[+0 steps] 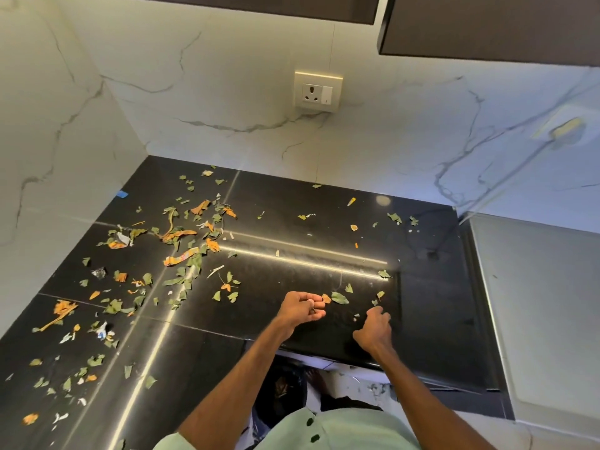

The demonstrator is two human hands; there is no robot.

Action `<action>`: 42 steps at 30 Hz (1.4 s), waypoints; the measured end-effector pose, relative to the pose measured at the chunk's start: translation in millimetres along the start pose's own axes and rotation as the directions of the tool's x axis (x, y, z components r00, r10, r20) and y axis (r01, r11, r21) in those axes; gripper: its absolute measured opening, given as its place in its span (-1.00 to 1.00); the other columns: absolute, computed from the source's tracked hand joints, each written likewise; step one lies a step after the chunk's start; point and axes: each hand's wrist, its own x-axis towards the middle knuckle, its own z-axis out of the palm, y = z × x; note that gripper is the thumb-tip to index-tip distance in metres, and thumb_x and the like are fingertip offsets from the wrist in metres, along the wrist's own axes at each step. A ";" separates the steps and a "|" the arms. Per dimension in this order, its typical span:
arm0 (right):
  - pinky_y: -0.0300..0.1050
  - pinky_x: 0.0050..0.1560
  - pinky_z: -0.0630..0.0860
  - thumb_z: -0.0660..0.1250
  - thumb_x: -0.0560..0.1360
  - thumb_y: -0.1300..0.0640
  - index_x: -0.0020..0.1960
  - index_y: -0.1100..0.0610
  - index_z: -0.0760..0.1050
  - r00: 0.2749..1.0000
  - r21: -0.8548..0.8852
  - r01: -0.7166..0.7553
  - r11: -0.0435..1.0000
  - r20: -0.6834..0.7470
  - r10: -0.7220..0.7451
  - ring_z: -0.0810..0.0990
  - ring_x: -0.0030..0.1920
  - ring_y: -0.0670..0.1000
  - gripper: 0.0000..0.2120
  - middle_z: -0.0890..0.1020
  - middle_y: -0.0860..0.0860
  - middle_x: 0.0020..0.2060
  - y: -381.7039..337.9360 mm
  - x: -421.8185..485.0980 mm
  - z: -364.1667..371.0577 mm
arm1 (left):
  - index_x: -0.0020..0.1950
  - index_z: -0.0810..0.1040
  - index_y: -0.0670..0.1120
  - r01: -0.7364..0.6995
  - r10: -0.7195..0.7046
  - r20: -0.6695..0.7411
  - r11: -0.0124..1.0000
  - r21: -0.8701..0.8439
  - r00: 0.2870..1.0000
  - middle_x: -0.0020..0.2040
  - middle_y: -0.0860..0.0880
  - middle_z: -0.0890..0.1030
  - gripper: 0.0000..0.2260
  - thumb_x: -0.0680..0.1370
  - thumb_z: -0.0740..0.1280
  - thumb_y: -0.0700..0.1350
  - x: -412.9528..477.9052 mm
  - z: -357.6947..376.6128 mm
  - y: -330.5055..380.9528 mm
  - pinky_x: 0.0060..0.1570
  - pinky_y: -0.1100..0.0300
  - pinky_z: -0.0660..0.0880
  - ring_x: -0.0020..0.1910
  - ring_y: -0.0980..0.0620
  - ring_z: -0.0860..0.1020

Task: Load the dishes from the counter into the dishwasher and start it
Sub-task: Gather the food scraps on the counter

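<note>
Fingers (317, 315) of left hand (300, 308) pinch a scrap (313, 310); right hand (375, 329) curled, contents hidden.

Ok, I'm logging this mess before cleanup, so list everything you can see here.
counter: one, glossy black, centre
leaf scraps: many, green, strewn over the counter, thickest at left
peel scraps: many, orange, mostly at left
paper bits: several, white, front left
tag: one, blue, left counter edge
socket: one, cream, back wall
wall: white marble, grey veins, back and left
cabinets: two, dark, top
worktop: one, pale, right
bag: one, dark, below the counter's front edge
dishes: none in view
shirt: pale green, bottom
left hand: fingers curled, by a leaf
right hand: fingers curled, on the counter
</note>
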 end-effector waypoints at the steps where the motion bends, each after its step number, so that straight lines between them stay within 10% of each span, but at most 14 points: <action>1: -0.07 0.06 0.58 0.52 0.37 0.26 0.31 0.26 0.33 1.000 -0.003 0.026 1.000 -0.015 -0.026 0.54 0.12 0.16 -0.40 0.42 0.21 0.20 -5.5 0.6 2.7 | 0.15 0.60 -0.25 0.004 -0.004 -0.007 1.000 0.004 1.000 0.05 -0.19 0.68 -0.79 0.65 0.19 -0.35 1.4 -2.7 -1.4 -0.08 0.19 0.64 -0.02 -0.06 0.70; 9: -0.03 0.03 0.60 0.35 0.42 0.42 0.03 0.21 0.61 0.941 0.190 0.309 0.932 -0.200 -0.272 0.62 -0.05 0.08 -0.76 0.66 0.13 -0.06 -46.7 31.4 11.6 | 0.13 0.61 -0.23 0.006 -0.005 -0.089 1.000 0.011 0.996 0.03 -0.18 0.68 -0.81 0.65 0.21 -0.34 9.0 -19.3 -4.1 -0.15 0.21 0.63 -0.06 -0.05 0.71; 14: 0.06 0.08 0.64 0.44 0.41 0.41 0.07 0.13 0.61 0.914 0.216 0.265 0.940 -0.367 -0.174 0.60 0.00 0.06 -0.70 0.55 0.07 0.01 -12.1 53.5 -29.1 | 0.13 0.62 -0.21 -0.013 0.030 -0.143 0.993 0.117 0.989 -0.01 -0.15 0.69 -0.84 0.61 0.29 -0.32 15.9 -15.1 -4.4 -0.08 0.14 0.67 -0.09 -0.02 0.72; 19: 0.09 0.27 0.51 0.53 0.37 0.32 0.33 0.19 0.45 0.979 0.043 0.055 0.998 -0.196 -0.046 0.41 0.25 0.22 -0.43 0.40 0.22 0.23 21.2 60.5 -38.2 | 0.11 0.62 -0.19 -0.060 0.107 -0.144 0.952 0.300 0.984 -0.04 -0.13 0.68 -0.86 0.58 0.35 -0.31 19.9 3.4 -5.0 -0.18 0.23 0.65 -0.18 0.04 0.69; 23: -0.02 0.29 0.49 0.48 0.37 0.40 0.40 0.22 0.36 0.976 -0.007 0.196 0.981 -0.091 -0.196 0.39 0.28 0.15 -0.35 0.36 0.19 0.27 -1.4 54.4 -17.3 | 0.07 0.63 -0.21 -0.066 0.138 -0.155 0.915 0.397 0.978 -0.08 -0.17 0.70 -0.89 0.57 0.37 -0.30 26.6 11.9 -5.9 -0.13 0.13 0.67 -0.21 0.01 0.68; 29: -0.25 0.11 0.51 0.27 0.42 0.54 0.36 0.22 0.46 0.943 0.186 0.328 0.926 -0.012 -0.332 0.51 0.14 -0.03 -0.45 0.49 0.09 0.18 -34.1 60.9 -15.4 | 0.07 0.63 -0.20 0.016 0.053 -0.210 0.949 0.315 0.976 -0.08 -0.15 0.69 -0.88 0.54 0.40 -0.31 30.3 12.9 -6.0 -0.10 0.13 0.67 -0.14 -0.03 0.71; 35: -0.09 0.05 0.60 0.55 0.31 0.32 0.36 0.15 0.42 0.981 0.057 0.185 0.981 0.043 -0.187 0.58 -0.03 -0.01 -0.34 0.49 0.10 0.16 5.2 77.9 -17.6 | 0.07 0.64 -0.16 0.065 -0.003 -0.237 0.965 0.254 0.972 -0.06 -0.10 0.69 -0.84 0.53 0.41 -0.34 31.8 6.6 -8.8 -0.11 0.16 0.67 -0.14 0.05 0.70; 42: -0.19 -0.11 0.61 0.46 0.37 0.35 0.29 0.16 0.44 0.930 0.171 0.359 0.918 0.015 -0.366 0.58 -0.13 -0.07 -0.49 0.56 0.02 -0.06 -42.3 56.8 21.1 | 0.03 0.65 -0.10 0.068 0.018 -0.281 0.953 0.294 0.959 -0.09 -0.03 0.70 -0.79 0.46 0.44 -0.34 27.6 1.3 -16.8 -0.09 0.24 0.64 -0.12 0.12 0.68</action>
